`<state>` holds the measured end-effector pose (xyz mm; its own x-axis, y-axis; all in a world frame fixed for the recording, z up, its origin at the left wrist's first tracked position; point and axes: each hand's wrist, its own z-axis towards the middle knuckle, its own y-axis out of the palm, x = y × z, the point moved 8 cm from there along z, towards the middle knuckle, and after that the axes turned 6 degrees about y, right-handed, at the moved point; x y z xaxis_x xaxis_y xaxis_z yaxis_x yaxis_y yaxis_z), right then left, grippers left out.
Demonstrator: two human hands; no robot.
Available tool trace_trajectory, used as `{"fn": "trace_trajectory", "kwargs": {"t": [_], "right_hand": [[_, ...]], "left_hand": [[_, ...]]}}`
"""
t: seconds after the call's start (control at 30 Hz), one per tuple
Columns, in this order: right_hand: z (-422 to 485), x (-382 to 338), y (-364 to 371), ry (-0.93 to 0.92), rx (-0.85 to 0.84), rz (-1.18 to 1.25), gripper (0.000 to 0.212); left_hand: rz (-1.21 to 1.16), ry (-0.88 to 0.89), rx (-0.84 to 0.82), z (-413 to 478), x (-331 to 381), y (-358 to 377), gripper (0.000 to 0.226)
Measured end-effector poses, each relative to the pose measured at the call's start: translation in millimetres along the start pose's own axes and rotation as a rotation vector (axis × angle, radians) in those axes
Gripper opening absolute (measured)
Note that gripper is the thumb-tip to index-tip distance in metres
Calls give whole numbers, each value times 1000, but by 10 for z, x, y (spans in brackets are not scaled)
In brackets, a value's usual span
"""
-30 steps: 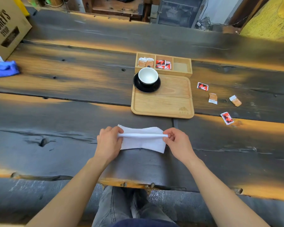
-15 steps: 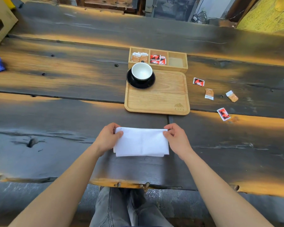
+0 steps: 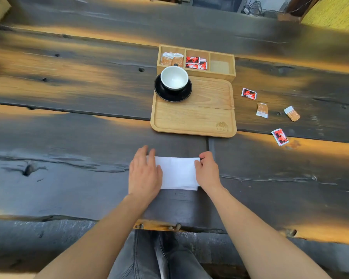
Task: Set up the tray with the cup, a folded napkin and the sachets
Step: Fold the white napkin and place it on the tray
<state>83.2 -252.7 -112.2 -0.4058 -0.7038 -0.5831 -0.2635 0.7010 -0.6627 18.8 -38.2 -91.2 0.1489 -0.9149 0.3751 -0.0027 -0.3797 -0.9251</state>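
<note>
Dark plank tabletop (image 3: 73,137) w/ orange streaks carries everything. Wooden tray (image 3: 193,115) sits mid-tabletop, a bit right of centre; its near half is bare. 3-compartment wooden box (image 3: 196,60) touches tray's far edge: brown sachets in left compartment, red ones in middle. White folded napkin (image 3: 177,173) lies flat near the tabletop's front edge, apart from the tray. Left hand (image 3: 144,174) rests flat, fingers spread, palm down on napkin's left end; right hand (image 3: 207,171) is curled, pinching napkin's right edge. Black saucer (image 3: 172,91) at tray's far-left corner, white cup (image 3: 174,77) upright on it. Four loose sachets on tabletop right of tray: red (image 3: 248,93), brown (image 3: 262,110), brown (image 3: 292,113), red (image 3: 279,137) nearest the front.
</note>
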Motion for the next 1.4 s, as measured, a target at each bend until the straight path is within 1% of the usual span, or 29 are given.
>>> {"fn": "trace_trajectory", "kwargs": {"t": [0.03, 0.1, 0.13, 0.2, 0.27, 0.4, 0.47, 0.53, 0.57, 0.67, 0.73, 0.83, 0.9, 0.97, 1.03, 1.13, 1.2, 1.27, 1.3, 1.33, 1.37, 1.4], "right_hand": [[-15, -4, -4, 4, -2, 6, 15], [-41, 7, -5, 32, -5, 48, 16], [-53, 19, -1, 52, -6, 74, 17], [-80, 45, 7, 104, -11, 104, 18], [-108, 88, 49, 150, -53, 90, 11], [-216, 99, 106, 159, -164, 11, 23], [-264, 31, 38, 127, -145, -13, 22], [-306, -106, -70, 70, -84, -58, 22], [-334, -201, -124, 22, -43, -101, 22], [-487, -557, -179, -125, 56, -285, 16], [-612, -792, -68, -203, 78, -396, 15], [-782, -1038, 272, -288, 41, -467, 24], [-856, -1081, 585, -325, -35, -524, 29], [-882, -1052, 855, -334, -96, -574, 28], [-875, -1008, 1054, -337, -130, -590, 30], [-836, -940, 1252, -366, -200, -573, 39], [-804, -888, 1279, -380, -264, -512, 41], [-791, -832, 1202, -406, -309, -387, 42], [-784, -806, 1099, -421, -280, -309, 41], [-770, -780, 959, -452, -185, -244, 38], [-760, -751, 818, -502, -56, -227, 36], [-766, -734, 725, -560, 48, -279, 38]], "left_hand": [[21, 93, -23, -12, 135, 64, 58], [76, 239, -124, -40, 349, 266, 66], [108, 269, -190, -55, 384, 384, 68], [180, 271, -310, -94, 333, 613, 71], [229, 258, -349, -119, 251, 734, 71], [219, 245, -357, -106, 256, 743, 71], [181, 244, -340, -105, 267, 653, 71], [153, 209, -254, -118, 209, 437, 67], [125, 156, -197, -141, 135, 309, 62], [-40, -110, -54, -262, -205, 37, 50], [-171, -206, -61, -322, -347, 29, 40], [-358, -223, -116, -329, -397, 72, 28], [-411, -203, -109, -326, -401, 49, 20], [-443, -183, -93, -328, -418, 17, 10], [-456, -160, -89, -325, -430, -3, 14], [-487, -135, -101, -303, -448, -13, 19], [-477, -145, -86, -299, -464, -40, 27], [-389, -162, -8, -299, -476, -93, 40], [-329, -136, 34, -292, -425, -126, 46], [-271, -79, 49, -274, -329, -142, 51], [-223, 1, 31, -247, -208, -121, 56], [-179, 84, -19, -217, -89, -53, 60]]}}
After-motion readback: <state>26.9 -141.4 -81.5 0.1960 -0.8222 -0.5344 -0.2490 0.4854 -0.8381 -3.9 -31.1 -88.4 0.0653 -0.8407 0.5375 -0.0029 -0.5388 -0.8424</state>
